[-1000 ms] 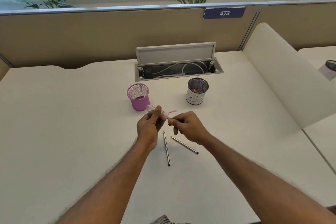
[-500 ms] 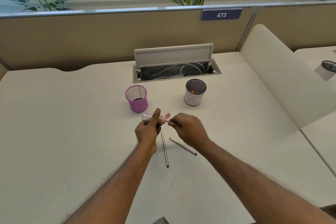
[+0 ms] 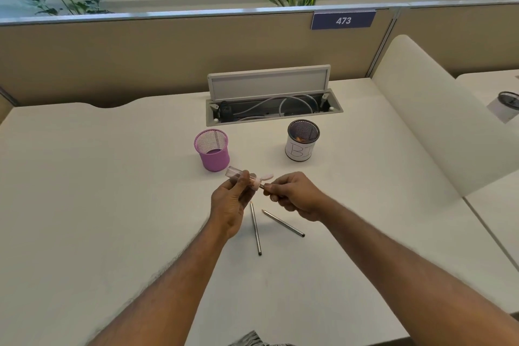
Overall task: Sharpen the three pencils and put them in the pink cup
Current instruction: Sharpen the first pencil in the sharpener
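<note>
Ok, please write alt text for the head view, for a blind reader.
Above a white desk, the left hand holds a clear sharpener while the right hand holds a pencil in it. Two more pencils lie below; a pink cup stands behind.

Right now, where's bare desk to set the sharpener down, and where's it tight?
Free: the wide stretch of desk left of the pink cup and left hand; the gap between the pink cup and white cup; the strip between the right hand and the white divider. Tight: by the hands, where two pencils lie.

Pink cup (image 3: 212, 150) metal mesh; desk (image 3: 84, 191) smooth, matt.
</note>
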A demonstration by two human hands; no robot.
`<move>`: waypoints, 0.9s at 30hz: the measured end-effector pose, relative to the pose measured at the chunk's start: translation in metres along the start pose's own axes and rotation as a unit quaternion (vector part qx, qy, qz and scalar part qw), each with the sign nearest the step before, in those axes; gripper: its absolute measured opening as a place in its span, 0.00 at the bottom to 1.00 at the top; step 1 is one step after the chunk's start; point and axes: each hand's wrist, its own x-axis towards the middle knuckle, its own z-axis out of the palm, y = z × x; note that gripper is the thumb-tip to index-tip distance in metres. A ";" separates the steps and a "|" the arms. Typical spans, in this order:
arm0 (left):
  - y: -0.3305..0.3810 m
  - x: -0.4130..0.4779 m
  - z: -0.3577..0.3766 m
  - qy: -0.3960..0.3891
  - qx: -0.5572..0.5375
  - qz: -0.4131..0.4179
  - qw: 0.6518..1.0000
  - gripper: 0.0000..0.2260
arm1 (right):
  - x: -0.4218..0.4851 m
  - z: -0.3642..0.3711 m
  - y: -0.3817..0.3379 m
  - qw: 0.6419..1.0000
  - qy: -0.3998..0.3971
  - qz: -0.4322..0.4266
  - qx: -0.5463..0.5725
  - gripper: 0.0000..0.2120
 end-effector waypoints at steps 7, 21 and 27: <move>0.004 0.001 0.006 0.059 0.090 0.021 0.994 0.16 | -0.006 0.013 0.009 0.993 0.023 -0.091 -0.066 0.05; 0.000 0.003 0.010 0.091 0.013 -0.008 0.996 0.09 | -0.006 0.026 0.015 0.834 0.195 -0.342 -0.387 0.07; 0.002 0.005 0.000 0.018 -0.026 -0.006 0.999 0.06 | -0.003 0.017 -0.004 0.982 0.083 -0.094 -0.144 0.10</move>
